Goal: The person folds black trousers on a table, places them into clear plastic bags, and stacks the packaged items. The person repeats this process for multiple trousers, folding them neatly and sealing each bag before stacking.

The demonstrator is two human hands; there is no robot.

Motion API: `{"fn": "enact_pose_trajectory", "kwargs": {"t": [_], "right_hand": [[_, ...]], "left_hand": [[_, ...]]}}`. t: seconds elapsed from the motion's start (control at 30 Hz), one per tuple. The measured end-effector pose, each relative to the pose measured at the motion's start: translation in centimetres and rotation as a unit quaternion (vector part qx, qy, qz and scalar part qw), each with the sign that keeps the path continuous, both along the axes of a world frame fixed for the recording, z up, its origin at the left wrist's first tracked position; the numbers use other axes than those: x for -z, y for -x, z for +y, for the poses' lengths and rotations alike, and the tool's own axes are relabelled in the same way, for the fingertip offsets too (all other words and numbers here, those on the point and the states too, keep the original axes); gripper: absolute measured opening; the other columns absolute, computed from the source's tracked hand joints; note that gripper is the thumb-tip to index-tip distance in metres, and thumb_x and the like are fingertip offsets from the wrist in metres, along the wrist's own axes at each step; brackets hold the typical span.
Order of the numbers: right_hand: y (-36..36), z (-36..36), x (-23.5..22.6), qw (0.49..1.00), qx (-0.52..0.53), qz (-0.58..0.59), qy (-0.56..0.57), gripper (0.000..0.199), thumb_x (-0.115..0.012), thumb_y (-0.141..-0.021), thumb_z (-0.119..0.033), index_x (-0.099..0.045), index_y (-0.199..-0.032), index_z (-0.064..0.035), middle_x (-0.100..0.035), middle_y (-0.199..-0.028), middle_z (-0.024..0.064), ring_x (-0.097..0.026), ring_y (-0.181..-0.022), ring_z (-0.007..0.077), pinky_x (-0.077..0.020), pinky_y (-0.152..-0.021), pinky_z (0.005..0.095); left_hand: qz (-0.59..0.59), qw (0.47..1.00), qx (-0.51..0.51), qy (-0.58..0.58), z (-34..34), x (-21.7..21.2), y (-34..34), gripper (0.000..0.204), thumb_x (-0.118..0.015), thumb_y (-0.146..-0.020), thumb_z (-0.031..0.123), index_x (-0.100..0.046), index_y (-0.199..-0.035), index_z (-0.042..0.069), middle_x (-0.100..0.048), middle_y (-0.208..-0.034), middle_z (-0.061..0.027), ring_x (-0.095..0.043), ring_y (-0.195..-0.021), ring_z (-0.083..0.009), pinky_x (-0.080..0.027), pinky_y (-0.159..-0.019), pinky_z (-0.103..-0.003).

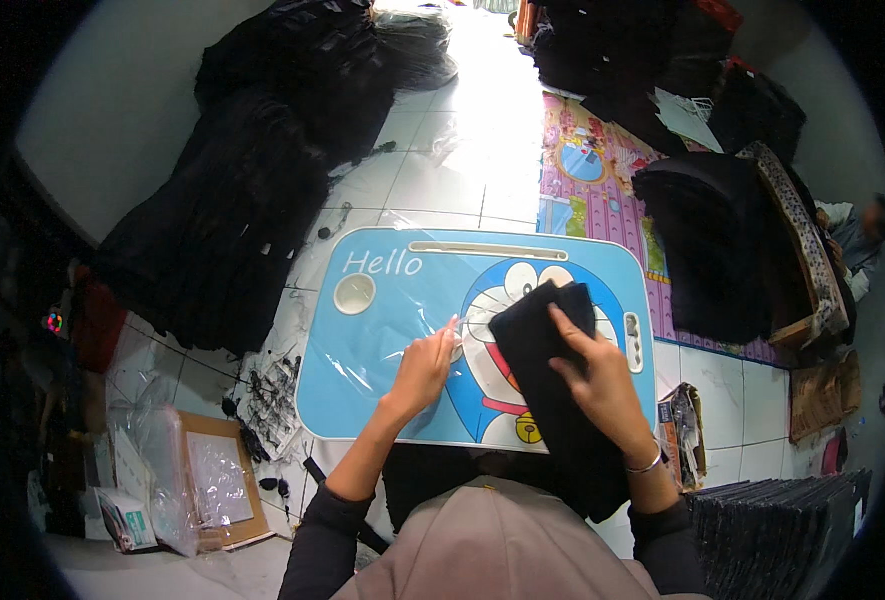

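A small lap table (337,395) with a light blue top and a cartoon cat face stands in front of me. My left hand (424,368), closed in a pinch, holds the edge of a transparent plastic bag (377,345) that lies across the table's left half. In my right hand (604,385) is a folded piece of black fabric (534,345), gripped along its right side with the thumb hidden. The fabric slants over the cartoon face, its lower end hanging past the table's near edge. The bag and the fabric appear apart.
Large heaps of black fabric (232,190) lie at the far left, with more black fabric (697,240) on the right beside a patterned mat (607,190). Stacked flat dark packs (777,535) stand at the near right. At the near left are plastic packaging and cardboard (252,510).
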State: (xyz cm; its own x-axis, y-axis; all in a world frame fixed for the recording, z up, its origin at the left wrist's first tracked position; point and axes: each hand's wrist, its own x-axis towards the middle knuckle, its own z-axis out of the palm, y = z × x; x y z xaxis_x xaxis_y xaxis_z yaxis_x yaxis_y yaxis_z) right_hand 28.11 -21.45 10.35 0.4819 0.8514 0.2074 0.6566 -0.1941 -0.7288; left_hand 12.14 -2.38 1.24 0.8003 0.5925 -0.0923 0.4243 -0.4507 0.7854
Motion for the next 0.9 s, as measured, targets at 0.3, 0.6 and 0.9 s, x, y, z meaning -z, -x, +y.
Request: {"fn": "enact_pose_trajectory", "kwargs": {"t": [0.3, 0.6, 0.9], "right_hand": [[-0.3, 2.1, 3.0, 0.968, -0.168, 0.101, 0.155, 0.067, -0.070, -0.081, -0.003, -0.046, -0.143, -0.0123, -0.062, -0.120, 0.0223, -0.065, -0.099, 0.0306, -0.0472, -0.089, 0.0348], [-2.6, 2.1, 3.7, 0.957, -0.210, 0.196, 0.052, 0.065, -0.066, -0.085, -0.003, -0.042, -0.144, -0.0087, -0.057, -0.134, 0.0162, -0.055, -0.120, 0.0181, -0.0404, -0.101, 0.0313], [-2.3, 2.9, 5.2, 0.930, -0.309, 0.183, 0.075, 0.057, -0.067, -0.086, -0.009, -0.048, -0.139, -0.0061, -0.066, -0.113, 0.0192, -0.064, -0.098, 0.0209, -0.0474, -0.086, 0.0333]], "left_hand": [[-0.213, 0.973, 0.011, 0.085, -3.0, -0.6, -1.5, 0.046, -0.030, -0.102, 0.021, -0.040, -0.143, 0.001, -0.046, -0.138, -0.0288, -0.045, -0.129, -0.0405, -0.032, -0.108, -0.041], [-0.189, 0.978, 0.055, 0.062, -2.9, -0.1, -1.0, 0.050, -0.030, -0.103, 0.021, -0.026, -0.151, 0.007, -0.027, -0.153, -0.0234, -0.024, -0.140, -0.0451, -0.015, -0.111, -0.063], [-0.011, 0.946, 0.003, -0.325, -6.3, -2.2, -2.7, 0.053, -0.036, -0.098, 0.014, -0.030, -0.148, 0.000, -0.018, -0.156, -0.0245, -0.013, -0.146, -0.0409, 0.006, -0.112, -0.064]]}}
